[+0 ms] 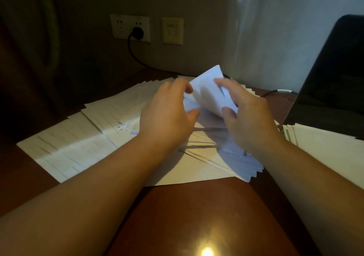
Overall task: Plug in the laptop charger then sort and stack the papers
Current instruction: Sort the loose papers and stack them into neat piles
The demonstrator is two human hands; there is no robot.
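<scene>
Both hands hold a small white sheet of paper [208, 92] lifted above the desk. My left hand [167, 110] grips its left edge and my right hand [246, 118] grips its right edge. Under them many white papers [82, 135] lie fanned out across the reddish-brown desk [189, 212]. A second pile of papers [323, 143] lies at the right, by the laptop [334, 74]. The black charger plug [137, 33] sits in the white wall socket [130, 27], and its cable [137, 59] runs down behind the papers.
A beige wall plate [173, 30] is mounted to the right of the socket. The laptop's dark open screen stands at the right edge. A light cable [283, 91] lies on the desk near the laptop. A lamp glare [206, 251] shines on the desk's near part.
</scene>
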